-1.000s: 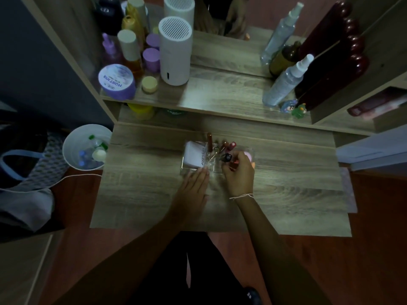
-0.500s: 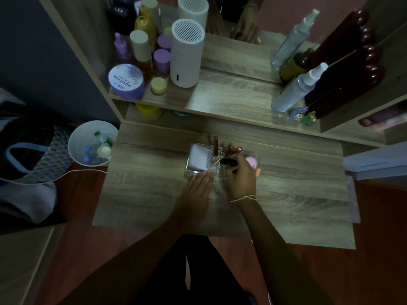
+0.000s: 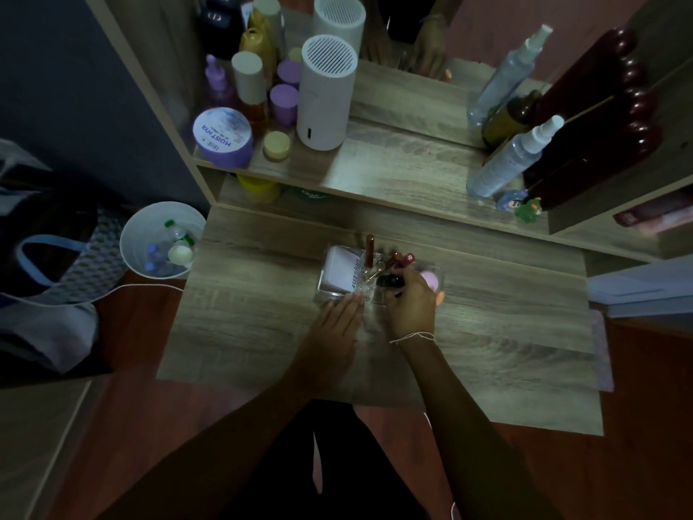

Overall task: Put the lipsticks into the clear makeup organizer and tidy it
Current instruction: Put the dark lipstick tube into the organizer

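Note:
The clear makeup organizer (image 3: 325,290) sits mid-desk with a white box (image 3: 343,270) in its left compartment. Several lipsticks (image 3: 397,258) stand in its middle slots, the tallest being a dark red tube (image 3: 370,249). A pink sponge (image 3: 430,279) lies in the right compartment. My left hand (image 3: 335,322) rests flat on the desk, fingertips touching the organizer's front edge. My right hand (image 3: 410,305) is over the middle slots, fingers closed around a dark lipstick (image 3: 390,282) lying across the organizer.
The wooden desk (image 3: 506,332) stretches right and toward me. An upper shelf (image 3: 393,170) holds a white humidifier (image 3: 324,93), a purple jar (image 3: 223,137), bottles and spray bottles (image 3: 513,159). A white bin (image 3: 161,240) stands on the floor at left, beside a bag.
The view has shifted slightly, so the desk sits lower in frame. My right hand has turned the dark lipstick over the middle slots. My left hand stays at the organizer's front.

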Motion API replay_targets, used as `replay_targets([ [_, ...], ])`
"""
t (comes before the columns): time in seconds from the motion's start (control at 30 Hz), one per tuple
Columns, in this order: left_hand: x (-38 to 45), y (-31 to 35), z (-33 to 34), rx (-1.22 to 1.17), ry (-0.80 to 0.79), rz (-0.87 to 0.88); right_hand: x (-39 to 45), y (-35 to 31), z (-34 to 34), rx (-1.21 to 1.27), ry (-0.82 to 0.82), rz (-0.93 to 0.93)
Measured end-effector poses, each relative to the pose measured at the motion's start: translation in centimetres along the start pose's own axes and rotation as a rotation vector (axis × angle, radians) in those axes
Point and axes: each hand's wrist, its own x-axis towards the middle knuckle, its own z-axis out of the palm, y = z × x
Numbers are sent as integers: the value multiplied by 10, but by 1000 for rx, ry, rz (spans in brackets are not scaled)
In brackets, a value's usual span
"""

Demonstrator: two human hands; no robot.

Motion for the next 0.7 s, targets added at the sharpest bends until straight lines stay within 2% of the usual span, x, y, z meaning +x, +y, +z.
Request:
replay_targets([
  [0.7, 0, -1, 3, -21, 4, 13, -6, 3, -6, 44, 11, 19],
])
